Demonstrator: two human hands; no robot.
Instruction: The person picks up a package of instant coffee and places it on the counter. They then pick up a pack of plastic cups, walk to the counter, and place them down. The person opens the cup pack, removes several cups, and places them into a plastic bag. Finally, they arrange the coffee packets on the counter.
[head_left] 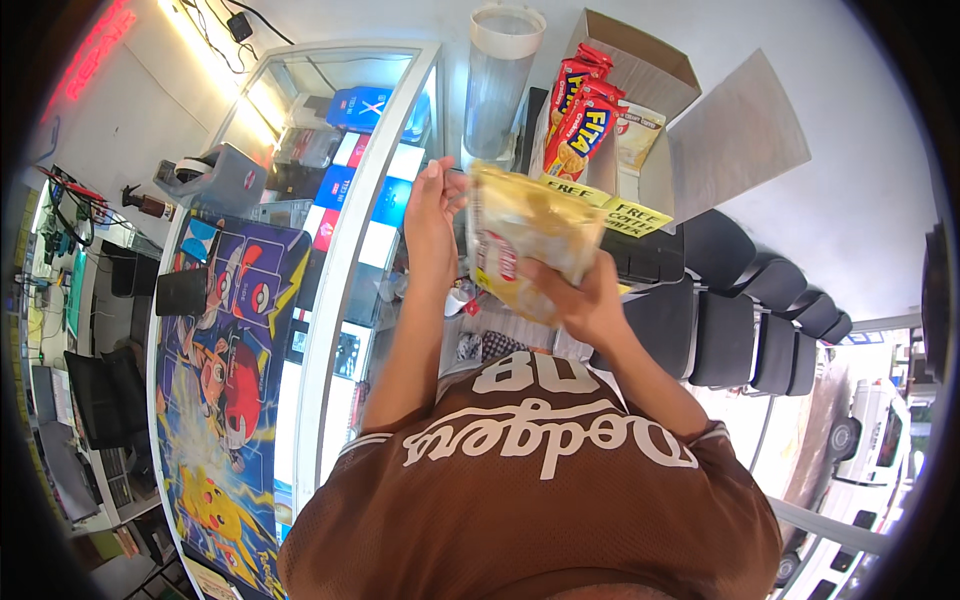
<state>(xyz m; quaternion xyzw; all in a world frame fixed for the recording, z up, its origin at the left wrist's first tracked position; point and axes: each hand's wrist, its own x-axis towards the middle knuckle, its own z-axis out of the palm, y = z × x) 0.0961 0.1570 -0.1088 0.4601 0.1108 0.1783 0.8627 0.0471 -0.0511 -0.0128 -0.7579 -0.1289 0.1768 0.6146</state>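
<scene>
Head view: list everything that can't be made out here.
All in the head view:
Right hand: most fingers, hidden behind the yellow packet.
Left hand: whether its fingertips touch the packet, too small to tell.
Open box: its bottom, blocked by the packs inside.
White vehicle: partly cut off by the dark rim.

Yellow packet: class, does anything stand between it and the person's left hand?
Nothing visible does: the left hand is close beside the upper left edge of the yellow packet, contact unclear. The right hand holds its lower right.
</scene>
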